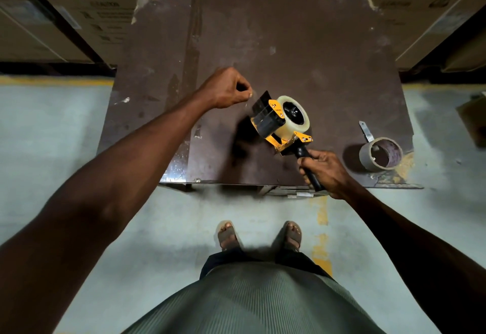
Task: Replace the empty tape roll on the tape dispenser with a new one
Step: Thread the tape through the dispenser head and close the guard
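We have the tape dispenser point(281, 123) up off the worktop point(289, 44), its black handle wrapped in the grip of our right hand point(326, 170). A new roll of clear tape point(295, 116) already sits on the hub, directly beyond that grip. Our left hand point(227, 89) is just left of the dispenser's black front plate, fingers curled with thumb and fingertip pinched together — it seems to be on the loose end of the clear tape, though the strip is too thin and faint to be sure. The empty tape roll point(380, 153), a bare cardboard core, stands on the worktop to the right of the handle grip, with a small metal strip point(366, 131) just beyond it.

What worries us now is the threading: if the pinch slips, the tape end could snap back onto the roll or stick to itself — and pulling at an angle could run it crooked past the blade. Cardboard boxes point(86, 4) stand behind the worktop.
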A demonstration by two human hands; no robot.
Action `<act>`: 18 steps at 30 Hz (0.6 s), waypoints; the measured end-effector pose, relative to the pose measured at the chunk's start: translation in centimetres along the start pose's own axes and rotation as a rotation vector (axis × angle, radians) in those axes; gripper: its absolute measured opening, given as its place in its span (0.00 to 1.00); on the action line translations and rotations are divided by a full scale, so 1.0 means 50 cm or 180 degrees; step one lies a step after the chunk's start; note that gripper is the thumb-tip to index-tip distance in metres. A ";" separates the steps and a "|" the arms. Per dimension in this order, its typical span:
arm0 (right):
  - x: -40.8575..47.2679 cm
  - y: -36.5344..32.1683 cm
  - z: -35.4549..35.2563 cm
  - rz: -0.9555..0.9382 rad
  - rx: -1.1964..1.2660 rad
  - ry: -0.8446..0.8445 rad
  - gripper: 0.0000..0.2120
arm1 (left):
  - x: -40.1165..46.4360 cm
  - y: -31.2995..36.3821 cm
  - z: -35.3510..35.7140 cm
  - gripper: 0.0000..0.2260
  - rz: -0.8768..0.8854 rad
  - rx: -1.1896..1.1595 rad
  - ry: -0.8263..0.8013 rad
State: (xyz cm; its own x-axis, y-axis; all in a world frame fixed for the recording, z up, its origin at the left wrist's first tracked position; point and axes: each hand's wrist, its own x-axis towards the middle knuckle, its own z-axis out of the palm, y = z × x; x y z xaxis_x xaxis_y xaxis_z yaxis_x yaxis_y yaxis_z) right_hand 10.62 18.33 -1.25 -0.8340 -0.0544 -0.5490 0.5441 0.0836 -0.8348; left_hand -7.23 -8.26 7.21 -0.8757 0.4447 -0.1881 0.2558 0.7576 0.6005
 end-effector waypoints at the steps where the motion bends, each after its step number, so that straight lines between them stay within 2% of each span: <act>1: 0.000 0.002 -0.002 0.0013 0.0030 -0.0003 0.07 | 0.000 0.005 -0.006 0.07 -0.0018 0.0023 -0.0035; 12: -0.002 0.014 0.003 0.0099 0.0265 -0.0146 0.14 | 0.000 0.051 -0.065 0.05 0.0064 0.0362 -0.0310; 18: -0.006 0.003 0.008 0.0078 0.0321 -0.0324 0.11 | 0.007 0.048 -0.064 0.06 0.0112 0.0274 -0.0300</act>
State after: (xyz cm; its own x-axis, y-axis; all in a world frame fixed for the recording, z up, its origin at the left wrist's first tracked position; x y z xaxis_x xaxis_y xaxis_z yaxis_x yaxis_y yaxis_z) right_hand 10.98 17.94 -1.21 -0.8095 -0.1546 -0.5664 0.5750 -0.0141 -0.8180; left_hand -8.24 -7.81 11.06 -0.8242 0.5117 -0.2428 0.3234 0.7771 0.5400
